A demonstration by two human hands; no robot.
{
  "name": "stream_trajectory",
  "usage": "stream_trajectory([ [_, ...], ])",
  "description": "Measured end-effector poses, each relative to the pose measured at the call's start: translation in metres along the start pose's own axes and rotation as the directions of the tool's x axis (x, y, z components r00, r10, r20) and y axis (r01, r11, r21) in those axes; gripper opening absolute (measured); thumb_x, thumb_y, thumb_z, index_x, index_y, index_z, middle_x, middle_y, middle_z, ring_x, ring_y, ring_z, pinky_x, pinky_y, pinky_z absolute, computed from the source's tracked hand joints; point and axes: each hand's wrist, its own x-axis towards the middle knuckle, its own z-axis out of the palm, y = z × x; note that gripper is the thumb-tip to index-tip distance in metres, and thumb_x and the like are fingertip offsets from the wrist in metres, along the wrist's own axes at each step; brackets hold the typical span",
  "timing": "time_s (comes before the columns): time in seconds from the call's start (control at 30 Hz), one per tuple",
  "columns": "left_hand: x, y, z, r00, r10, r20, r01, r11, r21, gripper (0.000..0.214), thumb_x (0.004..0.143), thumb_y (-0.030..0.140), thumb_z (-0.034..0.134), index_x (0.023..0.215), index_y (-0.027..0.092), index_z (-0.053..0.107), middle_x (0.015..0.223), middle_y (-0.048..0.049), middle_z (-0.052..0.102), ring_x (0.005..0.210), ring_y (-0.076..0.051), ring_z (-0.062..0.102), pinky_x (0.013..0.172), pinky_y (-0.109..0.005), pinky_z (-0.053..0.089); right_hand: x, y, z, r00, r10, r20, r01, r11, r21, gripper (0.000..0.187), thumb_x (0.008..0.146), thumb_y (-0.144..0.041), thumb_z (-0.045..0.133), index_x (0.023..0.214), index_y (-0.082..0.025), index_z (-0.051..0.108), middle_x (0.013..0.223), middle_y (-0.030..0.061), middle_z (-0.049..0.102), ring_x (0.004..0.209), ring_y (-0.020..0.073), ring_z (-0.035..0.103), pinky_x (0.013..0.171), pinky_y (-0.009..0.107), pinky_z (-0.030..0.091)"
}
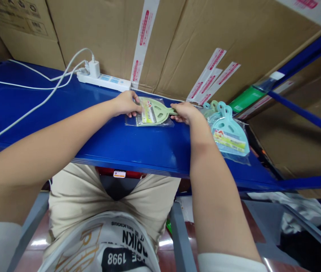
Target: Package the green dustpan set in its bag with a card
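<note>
The left hand [125, 104] and right hand [185, 112] clamp a bagged green plastic dustpan [156, 111] on a blue steel shelf [121, 145]. Its label [145, 111] is illegible; "1998" shows on the shirt [104, 241].

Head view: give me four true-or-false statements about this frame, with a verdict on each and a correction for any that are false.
1. The left hand and the right hand both touch a pale green dustpan in clear plastic. True.
2. The white power strip lies on the floor. False: it lies on the blue shelf.
3. The right hand holds the teal dustpan. False: the right hand is on the pale green dustpan's handle, and the teal dustpan lies to its right on the shelf.
4. Taped cardboard cartons stand behind the shelf. True.
</note>
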Motion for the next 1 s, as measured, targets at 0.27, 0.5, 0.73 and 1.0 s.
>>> stream_trajectory([
  [0.27,0.0057,-0.0043,0.0041,0.996,0.078,0.029,-0.078,0.997,-0.010,0.046,0.082,0.000,0.093,0.118,0.014,0.069,0.073,-0.0006,0.067,0.064,-0.016,0.070,0.071,-0.030,0.060,-0.0044,-0.0028,0.0005,1.000,-0.001,-0.003,0.001,1.000,0.011,0.034,0.115,-0.017,0.055,0.081,-0.020,0.053,0.055,-0.0061,0.055,0.041,0.0055,0.053,0.038,0.013,0.038],
  [0.5,0.0087,-0.0066,0.0004,0.992,0.125,0.012,-0.126,0.991,0.055,0.041,0.083,0.000,0.089,0.117,0.013,0.070,0.072,-0.0021,0.068,0.075,-0.024,0.079,0.077,-0.035,0.064,-0.0018,-0.0019,0.0005,1.000,-0.008,-0.012,0.008,1.000,0.008,0.033,0.114,-0.015,0.057,0.082,-0.021,0.053,0.055,-0.0056,0.056,0.041,0.0067,0.054,0.039,0.014,0.038],
  [0.73,0.0056,-0.0042,0.0037,0.987,0.163,0.011,-0.163,0.980,0.115,0.031,0.088,-0.003,0.081,0.113,0.012,0.071,0.071,0.0007,0.066,0.073,-0.020,0.077,0.082,-0.036,0.066,-0.0023,-0.0018,0.0011,1.000,-0.014,0.002,0.014,1.000,0.006,0.033,0.115,-0.017,0.054,0.082,-0.020,0.053,0.055,-0.0064,0.055,0.041,0.0057,0.053,0.038,0.013,0.038],
  [1.0,0.0047,-0.0063,0.0021,0.988,0.152,-0.036,-0.148,0.985,0.093,0.023,0.092,0.001,0.077,0.110,0.015,0.070,0.064,0.0030,0.060,0.073,-0.019,0.074,0.087,-0.032,0.062,-0.0019,-0.0016,0.0011,1.000,-0.009,-0.004,0.009,1.000,0.012,0.030,0.114,-0.016,0.055,0.084,-0.020,0.054,0.054,-0.0065,0.054,0.041,0.0070,0.054,0.037,0.014,0.038],
])
